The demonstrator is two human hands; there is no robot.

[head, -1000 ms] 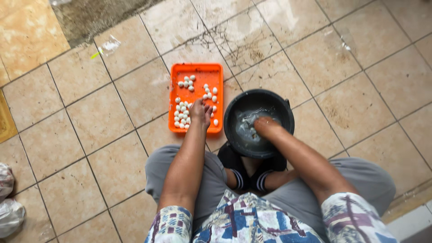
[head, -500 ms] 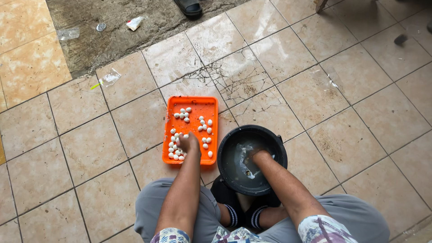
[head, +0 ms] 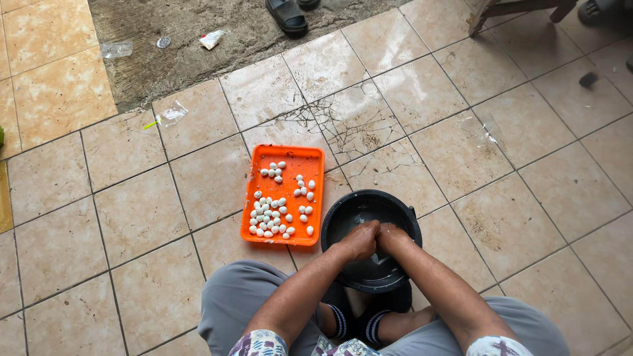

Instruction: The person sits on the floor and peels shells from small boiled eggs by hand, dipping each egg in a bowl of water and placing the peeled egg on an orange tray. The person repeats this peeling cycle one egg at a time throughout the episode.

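A black round basin [head: 343, 217] sits on the tiled floor between my knees. Both hands are together inside it: my left hand [head: 360, 240] and my right hand [head: 391, 236] touch each other over the wet bottom, fingers curled. What they hold, if anything, is hidden. To the left of the basin lies an orange rectangular tray [head: 315, 173] with several small white peeled eggs [head: 277, 211] scattered on it, most bunched near its lower left.
Cracked beige floor tiles [head: 356, 122] lie ahead. A bare concrete strip [head: 198, 53] at the top holds bits of litter and a dark sandal [head: 287, 14]. A wooden leg [head: 501, 12] stands at top right. My grey-trousered knees flank the basin.
My left hand left the orange tray and moved right into the black basin, joining my right hand. The camera view tilted forward, showing more floor ahead.
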